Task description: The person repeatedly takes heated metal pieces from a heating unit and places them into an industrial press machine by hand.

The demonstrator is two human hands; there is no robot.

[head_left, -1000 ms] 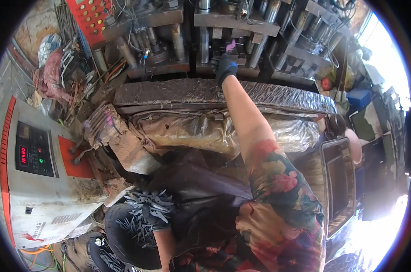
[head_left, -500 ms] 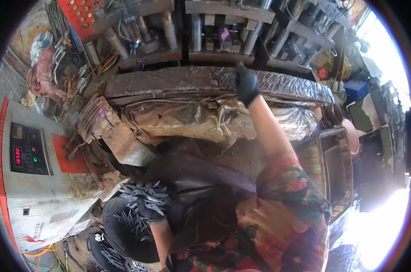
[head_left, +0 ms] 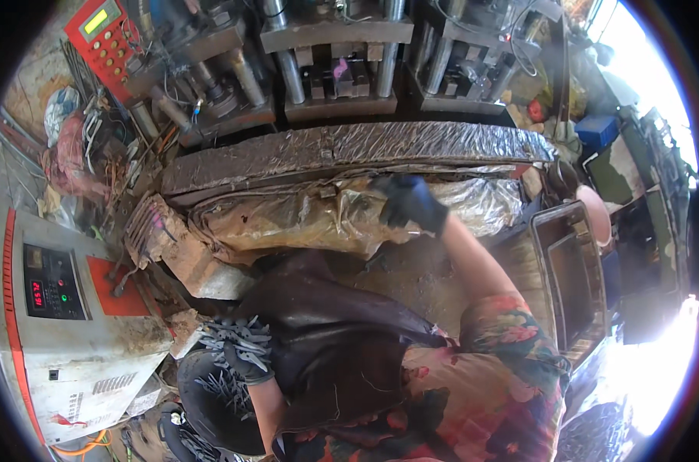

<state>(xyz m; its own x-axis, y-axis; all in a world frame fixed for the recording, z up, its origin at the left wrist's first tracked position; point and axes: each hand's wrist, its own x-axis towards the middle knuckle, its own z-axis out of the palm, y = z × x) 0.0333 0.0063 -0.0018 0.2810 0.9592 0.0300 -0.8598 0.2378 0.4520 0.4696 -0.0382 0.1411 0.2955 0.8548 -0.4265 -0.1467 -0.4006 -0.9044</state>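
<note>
My left hand (head_left: 245, 365), in a dark glove, is at a heap of grey metal pieces (head_left: 238, 336), slim and shaped like plier halves. Its fingers are mostly hidden among them, so its grip does not show. Just below the heap is a black bucket (head_left: 191, 400) with more such pieces inside. My right hand (head_left: 415, 206), also in a dark glove, is over the right half of the crumpled plastic sheet (head_left: 288, 219) along the bench front. Its fingers look bent downward but are blurred, and nothing can be made out in them.
Beyond the foil-covered ledge (head_left: 249, 158) stand presses with steel posts (head_left: 290, 77). A grey control cabinet (head_left: 80, 354) with a lit display is at the left, near a brick-like block (head_left: 214, 275). A metal-framed tray (head_left: 536, 254) stands at the right.
My right hand has come back from the far ledge toward me, lower over the plastic sheet. My left hand stays at the metal pieces. The whole view has shifted slightly.
</note>
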